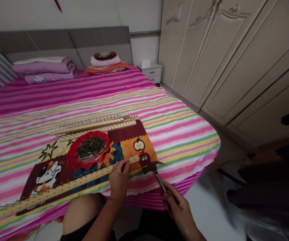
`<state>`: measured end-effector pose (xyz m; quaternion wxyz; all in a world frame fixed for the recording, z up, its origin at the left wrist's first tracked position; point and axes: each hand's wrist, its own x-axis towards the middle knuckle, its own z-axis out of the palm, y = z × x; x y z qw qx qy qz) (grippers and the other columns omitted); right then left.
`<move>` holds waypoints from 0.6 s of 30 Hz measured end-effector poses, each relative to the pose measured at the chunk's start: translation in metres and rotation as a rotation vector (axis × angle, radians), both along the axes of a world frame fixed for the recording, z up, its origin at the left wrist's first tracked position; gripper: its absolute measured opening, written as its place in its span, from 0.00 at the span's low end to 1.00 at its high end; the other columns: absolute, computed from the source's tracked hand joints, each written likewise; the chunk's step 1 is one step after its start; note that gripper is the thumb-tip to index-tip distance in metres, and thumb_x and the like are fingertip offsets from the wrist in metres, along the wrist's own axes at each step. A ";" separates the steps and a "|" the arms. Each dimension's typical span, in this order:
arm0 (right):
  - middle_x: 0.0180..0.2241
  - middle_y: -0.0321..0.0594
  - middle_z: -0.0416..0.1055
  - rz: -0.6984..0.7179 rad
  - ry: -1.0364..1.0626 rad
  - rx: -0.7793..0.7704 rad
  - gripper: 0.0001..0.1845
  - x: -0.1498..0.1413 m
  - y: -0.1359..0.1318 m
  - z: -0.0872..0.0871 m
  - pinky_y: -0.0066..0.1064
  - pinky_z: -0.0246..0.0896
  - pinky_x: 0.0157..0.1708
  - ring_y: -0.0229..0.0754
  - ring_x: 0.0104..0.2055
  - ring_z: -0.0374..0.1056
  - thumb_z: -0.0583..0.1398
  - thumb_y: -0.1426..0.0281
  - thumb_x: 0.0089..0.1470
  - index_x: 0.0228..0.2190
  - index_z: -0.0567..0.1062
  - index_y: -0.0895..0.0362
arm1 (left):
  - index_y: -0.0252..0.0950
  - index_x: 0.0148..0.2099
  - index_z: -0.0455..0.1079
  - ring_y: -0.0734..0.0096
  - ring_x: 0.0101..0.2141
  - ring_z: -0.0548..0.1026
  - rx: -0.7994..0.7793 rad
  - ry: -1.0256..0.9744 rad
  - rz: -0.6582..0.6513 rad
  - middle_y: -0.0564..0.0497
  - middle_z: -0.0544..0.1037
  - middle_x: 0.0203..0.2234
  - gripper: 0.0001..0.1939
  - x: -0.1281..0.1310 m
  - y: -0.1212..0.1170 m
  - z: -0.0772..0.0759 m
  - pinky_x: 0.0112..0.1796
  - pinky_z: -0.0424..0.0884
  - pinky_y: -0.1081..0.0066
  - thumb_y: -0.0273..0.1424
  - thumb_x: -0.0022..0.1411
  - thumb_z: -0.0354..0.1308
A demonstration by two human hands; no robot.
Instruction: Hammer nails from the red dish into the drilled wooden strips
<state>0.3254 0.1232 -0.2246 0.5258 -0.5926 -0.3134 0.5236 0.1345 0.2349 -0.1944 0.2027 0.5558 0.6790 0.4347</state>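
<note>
In my right hand (178,204) is a claw hammer (160,181), held by its handle. The hammer's head is beside the right end of a long wooden strip (84,178) that has nails along its length. My left hand (119,177) rests over this strip near that end, thumb and fingers pinched together. What sits between those fingertips is too small to make out. Behind the strip, a red scalloped dish (71,155) holds a heap of nails (91,147). Everything here lies on a patterned mat (126,134) with a cat and apples on it.
More wooden strips (96,126) studded with upright nails lie at the mat's far edge. Beneath is a bed with a striped sheet (184,134). Folded bedding (46,68) is stacked by the headboard. A white nightstand (151,72) and a wardrobe (210,50) stand at right.
</note>
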 end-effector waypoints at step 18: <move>0.31 0.48 0.73 0.407 -1.240 0.620 0.22 -0.009 0.055 0.092 0.33 0.70 0.25 0.46 0.29 0.73 0.49 0.78 0.59 0.53 0.71 0.61 | 0.38 0.32 0.73 0.68 0.31 0.74 0.043 0.131 -0.043 0.51 0.76 0.27 0.10 0.003 -0.002 -0.006 0.34 0.69 0.69 0.35 0.57 0.52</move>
